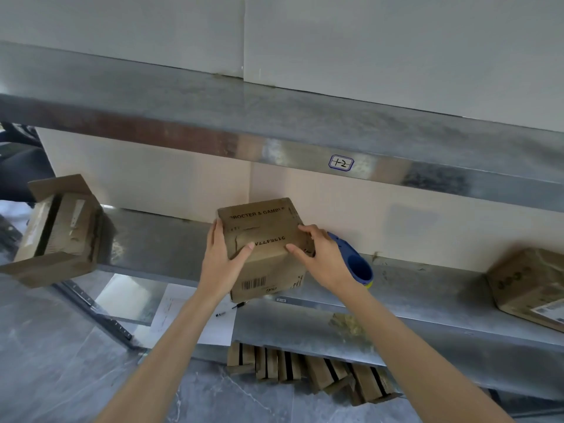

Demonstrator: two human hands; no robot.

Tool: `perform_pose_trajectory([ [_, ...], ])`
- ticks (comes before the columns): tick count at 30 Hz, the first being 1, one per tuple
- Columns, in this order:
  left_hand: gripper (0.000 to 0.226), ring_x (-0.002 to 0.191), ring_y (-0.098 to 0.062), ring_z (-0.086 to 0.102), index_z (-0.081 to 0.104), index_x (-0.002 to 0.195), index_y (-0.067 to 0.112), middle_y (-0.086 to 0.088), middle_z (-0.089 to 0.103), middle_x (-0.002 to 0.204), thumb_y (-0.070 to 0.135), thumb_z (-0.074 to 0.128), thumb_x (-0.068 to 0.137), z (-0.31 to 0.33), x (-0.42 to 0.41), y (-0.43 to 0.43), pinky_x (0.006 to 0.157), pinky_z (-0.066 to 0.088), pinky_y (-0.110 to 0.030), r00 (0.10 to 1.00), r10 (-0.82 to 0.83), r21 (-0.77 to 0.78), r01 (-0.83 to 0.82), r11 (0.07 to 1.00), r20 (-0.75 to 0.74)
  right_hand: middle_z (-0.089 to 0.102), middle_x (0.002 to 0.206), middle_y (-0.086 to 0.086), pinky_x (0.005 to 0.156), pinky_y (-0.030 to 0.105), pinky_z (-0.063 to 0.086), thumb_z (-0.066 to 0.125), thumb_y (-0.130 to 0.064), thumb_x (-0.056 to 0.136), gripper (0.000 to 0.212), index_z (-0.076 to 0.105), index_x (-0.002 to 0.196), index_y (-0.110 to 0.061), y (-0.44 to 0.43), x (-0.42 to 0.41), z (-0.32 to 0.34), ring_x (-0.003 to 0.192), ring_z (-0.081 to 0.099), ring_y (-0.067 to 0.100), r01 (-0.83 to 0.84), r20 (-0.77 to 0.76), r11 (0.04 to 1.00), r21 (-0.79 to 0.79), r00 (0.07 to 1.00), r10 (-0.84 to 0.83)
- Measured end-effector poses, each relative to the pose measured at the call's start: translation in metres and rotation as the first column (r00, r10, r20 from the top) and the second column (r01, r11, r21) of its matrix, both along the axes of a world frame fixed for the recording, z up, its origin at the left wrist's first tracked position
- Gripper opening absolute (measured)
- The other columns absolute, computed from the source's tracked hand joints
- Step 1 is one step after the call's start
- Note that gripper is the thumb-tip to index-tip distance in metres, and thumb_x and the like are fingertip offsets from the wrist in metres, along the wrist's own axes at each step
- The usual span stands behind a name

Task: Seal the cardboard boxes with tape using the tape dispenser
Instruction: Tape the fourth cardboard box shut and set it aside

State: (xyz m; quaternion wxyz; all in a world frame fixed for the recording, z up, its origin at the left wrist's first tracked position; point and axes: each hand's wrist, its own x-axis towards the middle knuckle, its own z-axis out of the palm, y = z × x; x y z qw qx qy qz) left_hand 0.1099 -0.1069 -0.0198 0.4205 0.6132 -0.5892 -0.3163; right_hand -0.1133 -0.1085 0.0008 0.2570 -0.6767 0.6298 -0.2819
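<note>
A small brown cardboard box point(262, 227) printed "PROCTER & GAMBLE" stands on the metal shelf point(427, 294) in the middle of the view, with a barcode on its near side. My left hand point(222, 257) holds its left side, thumb laid across the top. My right hand point(320, 257) holds the right top edge, fingers lying on the flaps. A blue tape dispenser point(357, 264) with a yellow-green rim lies on the shelf just behind and to the right of my right hand, partly hidden by it.
An open cardboard box point(58, 230) sits tilted at the shelf's left end. Another box point(531, 288) lies at the far right. A paper sheet and a pen point(225, 312) rest on the lower level. Several flattened cartons point(311, 374) lie below. An upper shelf point(274, 129) overhangs.
</note>
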Motion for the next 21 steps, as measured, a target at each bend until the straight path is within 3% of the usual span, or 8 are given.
perform_pose_trajectory([
  [3,0.085,0.145,-0.017,0.028,0.014,0.158,0.021,0.003,0.019,0.162,0.043,0.063,0.093,0.003,-0.001,0.0,0.115,0.031,-0.041,1.0,-0.004,0.009,0.004,1.0,0.016,0.06,0.103,0.0,0.06,0.019,0.043,0.059,-0.052,0.092,0.039,0.05,0.113,-0.021,0.006,0.005,0.001,0.084,0.058,0.013,0.089,-0.092,0.992,-0.088,0.991,-0.097],
  [6,0.078,0.141,-0.013,0.032,0.022,0.156,0.019,0.006,0.015,0.163,0.045,0.06,0.094,0.003,-0.001,-0.001,0.108,0.038,-0.037,0.994,0.011,-0.035,-0.008,0.999,0.107,0.054,0.11,0.0,0.055,0.02,0.04,0.059,-0.051,0.093,0.038,0.048,0.111,-0.02,0.007,0.01,-0.001,0.086,0.057,0.015,0.118,-0.147,0.978,-0.17,0.979,-0.143],
  [9,0.063,0.135,0.0,0.032,0.038,0.148,0.016,0.009,0.014,0.164,0.042,0.059,0.095,-0.001,-0.001,-0.004,0.101,0.039,-0.03,0.979,0.044,-0.158,-0.012,0.987,0.198,0.042,0.135,-0.002,0.073,0.022,0.045,0.061,-0.048,0.093,0.046,0.048,0.128,-0.022,-0.002,0.018,-0.005,0.114,0.051,0.017,0.05,-0.052,0.98,-0.19,0.997,-0.061],
  [12,0.048,0.146,-0.008,0.029,0.05,0.141,0.013,0.004,0.035,0.159,0.033,0.059,0.098,-0.01,0.001,-0.007,0.112,0.036,-0.033,0.977,0.027,-0.251,0.027,0.968,0.211,0.029,0.157,-0.009,0.107,0.027,0.033,0.054,-0.052,0.096,0.054,0.041,0.144,-0.03,-0.012,0.024,-0.011,0.144,0.026,0.01,-0.079,0.012,0.983,-0.168,0.997,0.082],
  [15,0.043,0.147,-0.012,0.03,0.059,0.134,0.008,-0.001,0.051,0.147,0.032,0.054,0.099,-0.015,-0.001,-0.01,0.114,0.035,-0.032,0.982,0.065,-0.318,-0.005,0.948,0.18,0.034,0.157,-0.01,0.111,0.027,0.025,0.05,-0.051,0.098,0.049,0.049,0.142,-0.029,-0.018,0.029,-0.019,0.149,0.016,0.009,-0.1,-0.038,0.977,-0.189,0.995,0.094],
  [21,0.045,0.138,-0.021,0.046,0.068,0.123,0.003,-0.008,0.064,0.133,0.029,0.044,0.095,-0.017,-0.009,-0.011,0.11,0.042,-0.034,0.977,0.155,-0.392,-0.087,0.916,0.146,0.048,0.149,-0.006,0.111,0.028,0.025,0.035,-0.059,0.093,0.059,0.062,0.133,-0.025,-0.017,0.034,-0.023,0.146,0.026,0.014,-0.032,-0.06,0.964,-0.265,0.998,0.016],
])
